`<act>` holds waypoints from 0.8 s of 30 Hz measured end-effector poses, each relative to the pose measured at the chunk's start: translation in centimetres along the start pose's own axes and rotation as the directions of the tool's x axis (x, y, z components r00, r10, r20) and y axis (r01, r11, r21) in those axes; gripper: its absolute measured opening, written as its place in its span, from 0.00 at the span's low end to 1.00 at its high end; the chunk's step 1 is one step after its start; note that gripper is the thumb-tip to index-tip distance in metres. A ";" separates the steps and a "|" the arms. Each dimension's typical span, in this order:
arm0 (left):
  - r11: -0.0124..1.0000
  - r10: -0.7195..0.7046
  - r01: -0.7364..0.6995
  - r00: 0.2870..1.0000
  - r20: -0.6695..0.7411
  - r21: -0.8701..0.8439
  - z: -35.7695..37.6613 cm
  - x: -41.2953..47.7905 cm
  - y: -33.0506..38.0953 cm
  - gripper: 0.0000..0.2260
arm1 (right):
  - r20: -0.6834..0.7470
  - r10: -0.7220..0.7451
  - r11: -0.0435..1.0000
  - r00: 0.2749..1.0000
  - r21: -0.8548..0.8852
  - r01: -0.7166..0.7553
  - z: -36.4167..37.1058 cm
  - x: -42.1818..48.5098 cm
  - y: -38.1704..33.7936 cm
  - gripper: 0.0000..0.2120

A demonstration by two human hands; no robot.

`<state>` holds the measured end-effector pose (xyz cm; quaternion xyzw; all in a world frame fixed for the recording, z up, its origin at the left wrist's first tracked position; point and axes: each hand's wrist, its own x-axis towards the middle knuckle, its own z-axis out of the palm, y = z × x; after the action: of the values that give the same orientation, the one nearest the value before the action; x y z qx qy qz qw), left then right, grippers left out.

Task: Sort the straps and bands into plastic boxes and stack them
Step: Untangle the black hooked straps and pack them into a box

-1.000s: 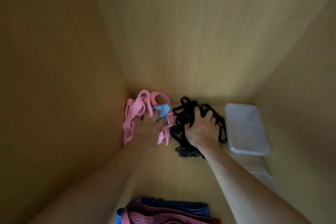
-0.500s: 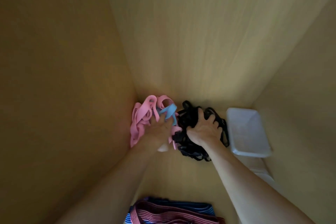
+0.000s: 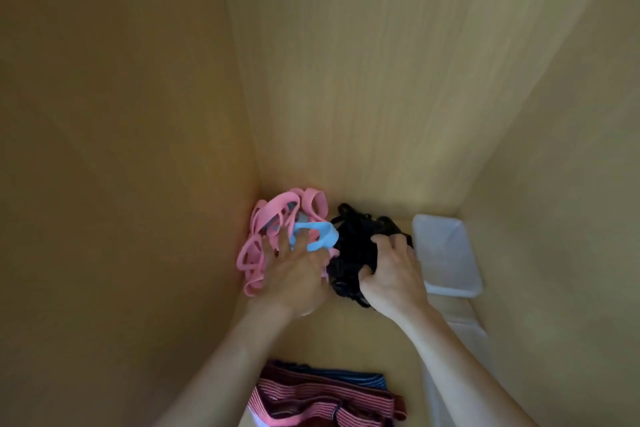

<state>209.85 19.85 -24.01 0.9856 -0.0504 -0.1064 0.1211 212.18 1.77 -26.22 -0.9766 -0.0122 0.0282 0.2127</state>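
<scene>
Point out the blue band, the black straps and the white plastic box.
blue band point(image 3: 320, 231): head view, on its flat upper loop.
black straps point(image 3: 349, 250): head view, middle of the tangle.
white plastic box point(image 3: 450, 289): head view, on its near rim.

Pink bands point(image 3: 266, 222) are seen beside one light-blue band point(image 3: 320, 234). Black straps point(image 3: 349, 253) are bunched together. A translucent white box point(image 3: 450, 253) is shown, and striped straps point(image 3: 322, 399) (maroon with pink, navy with blue) below.
</scene>
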 end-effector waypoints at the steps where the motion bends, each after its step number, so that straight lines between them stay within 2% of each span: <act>1: 1.000 0.013 -0.014 0.999 -0.035 -0.025 -0.2 -0.4 -0.1 0.13 | -0.001 -0.019 1.000 1.000 0.005 0.019 0.0 -0.2 -0.2 0.27; 6: 0.994 0.061 -0.073 0.990 -0.127 -0.086 -0.5 -1.8 -1.0 0.13 | 0.007 -0.078 0.997 0.997 0.012 0.078 1.0 -1.5 -0.9 0.26; 9: 0.971 0.127 -0.157 0.978 -0.166 -0.178 0.6 -3.3 -1.6 0.11 | 0.042 -0.099 0.995 0.994 0.023 0.098 2.1 -2.7 -0.8 0.26; 12: 0.959 0.140 -0.180 0.973 -0.183 -0.219 2.6 -5.5 -1.9 0.12 | 0.104 -0.131 0.991 0.986 0.040 0.128 3.0 -4.3 -0.5 0.26; 16: 0.946 0.150 -0.195 0.972 -0.183 -0.259 4.7 -8.5 -2.4 0.13 | 0.123 -0.216 0.976 0.969 0.046 0.212 3.6 -6.8 -0.2 0.20; 19: 0.946 0.170 -0.194 0.979 -0.110 -0.259 6.0 -10.6 -2.8 0.20 | 0.107 -0.283 0.958 0.953 0.068 0.277 3.5 -9.2 -0.1 0.12; 21: 0.954 0.196 -0.200 0.980 -0.042 -0.221 7.0 -11.7 -3.4 0.28 | 0.134 -0.332 0.942 0.934 0.100 0.321 3.5 -10.8 0.1 0.12; 24: 0.968 0.221 -0.212 0.974 0.050 -0.132 8.6 -13.0 -4.6 0.38 | 0.237 -0.394 0.916 0.888 0.017 0.402 4.2 -13.0 0.7 0.22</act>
<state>195.58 23.95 -30.77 0.9607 -0.1548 -0.1270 0.1925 198.95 2.39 -29.66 -0.9464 -0.2376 0.0995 0.1948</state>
